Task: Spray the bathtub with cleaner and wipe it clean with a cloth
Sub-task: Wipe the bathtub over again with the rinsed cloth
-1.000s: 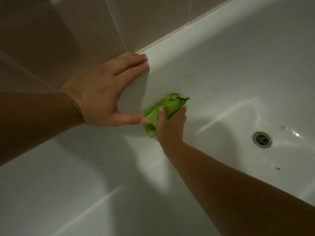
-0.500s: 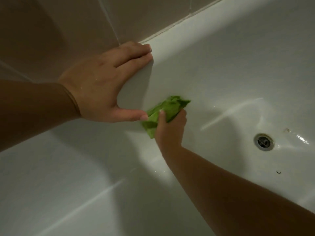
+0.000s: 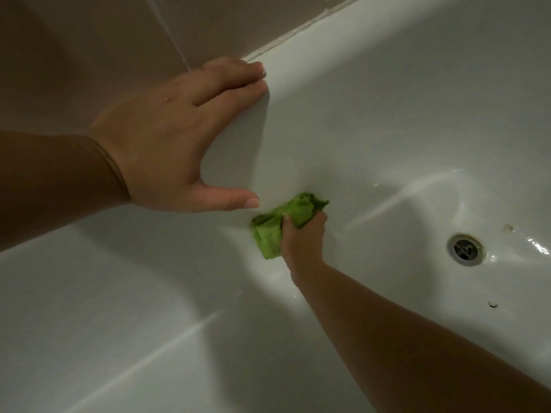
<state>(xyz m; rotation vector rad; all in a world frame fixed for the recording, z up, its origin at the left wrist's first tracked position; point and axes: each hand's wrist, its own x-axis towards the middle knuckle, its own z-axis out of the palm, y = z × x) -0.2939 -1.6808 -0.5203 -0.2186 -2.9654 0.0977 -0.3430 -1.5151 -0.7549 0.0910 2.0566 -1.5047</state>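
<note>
1. Now one green cloth [image 3: 278, 226] is pressing against the bathtub [image 3: 387, 120] wall, left of the single drain [image 3: 465, 249].
2. Right hand [image 3: 302, 238] is clutching it (fingers curled round).
3. Left hand [image 3: 179, 138] is bracing the rim, fingers straight together, thumb spread.

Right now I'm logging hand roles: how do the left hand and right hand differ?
The left hand lies flat with straight fingers on the bathtub rim, holding nothing; the right hand grips the green cloth. The left hand sits high by the wall; the right hand is down on the inner side. Both touch the bathtub.
</note>
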